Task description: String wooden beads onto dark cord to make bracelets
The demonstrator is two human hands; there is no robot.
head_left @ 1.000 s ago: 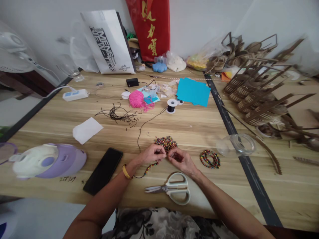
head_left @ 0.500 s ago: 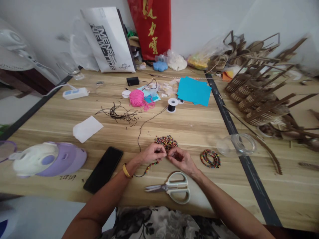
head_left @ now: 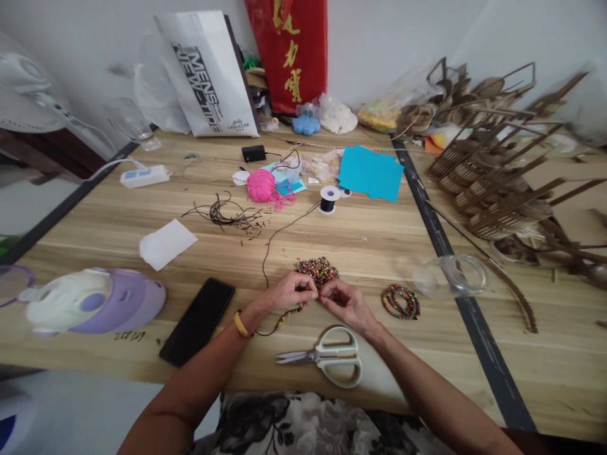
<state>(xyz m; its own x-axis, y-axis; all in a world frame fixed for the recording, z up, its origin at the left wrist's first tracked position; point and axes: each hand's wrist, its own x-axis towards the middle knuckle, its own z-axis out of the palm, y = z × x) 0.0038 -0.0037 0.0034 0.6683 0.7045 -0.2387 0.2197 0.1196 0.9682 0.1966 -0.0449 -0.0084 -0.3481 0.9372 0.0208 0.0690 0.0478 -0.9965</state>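
Observation:
My left hand [head_left: 294, 291] has thumb and finger pinched together on a black cord, and a row of colourful beads [head_left: 286, 315] on that cord trails below the palm. Facing it, fingertips almost touching, my right hand [head_left: 346, 305] pinches something too small to make out. Just beyond both hands lies a heap of loose multicoloured beads [head_left: 317, 268]. From a white spool of black cord [head_left: 328, 201] the line runs down towards my left wrist. Scissors [head_left: 320, 357] with pale handles lie below the hands, blades pointing left. A coiled bead string [head_left: 401, 302] rests right of my right hand.
Left of my arm lie a black phone [head_left: 197, 322] and a purple-white bottle [head_left: 97, 301]. Cut black cords [head_left: 227, 213], pink yarn [head_left: 260, 186] and blue sheets [head_left: 370, 172] lie farther back. Small woven baskets [head_left: 493, 183] crowd the right side.
Both hands keep nearly the same pinch and place. The whole view has shifted very slightly; the beads, cord and scissors lie as before.

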